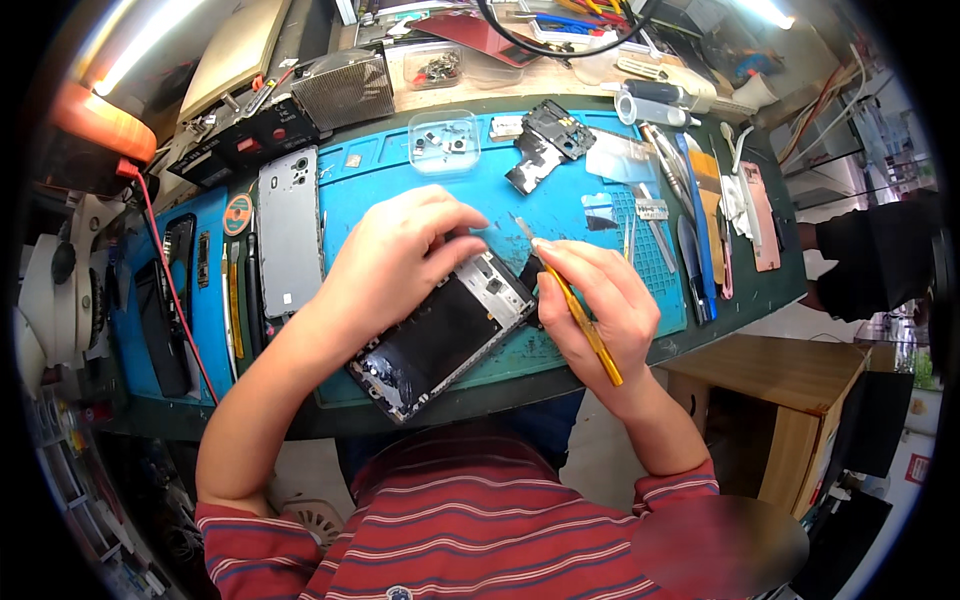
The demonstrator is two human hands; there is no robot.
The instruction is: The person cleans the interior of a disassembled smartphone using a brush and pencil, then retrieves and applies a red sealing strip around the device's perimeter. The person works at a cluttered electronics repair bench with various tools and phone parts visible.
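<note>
An opened smartphone [432,340] lies slanted on the blue work mat [400,170] in front of me, its black battery area and silver frame exposed. My left hand [395,255] is closed at the phone's upper left edge, thumb and fingers curled around that end; the fingertips are partly hidden. In my right hand [610,295], a gold-handled craft knife [588,335] is held like a pen. Its thin blade points up and left, just beyond the phone's upper end. A small dark piece [530,272] sits between the phone and my right hand.
Behind the phone stand a clear box of small parts [444,143] and a black phone part [555,135]. Several pry tools [700,240] lie at right. A grey phone back panel [290,230] and a red cable [168,270] are at left. Another person's dark sleeve [875,260] shows far right.
</note>
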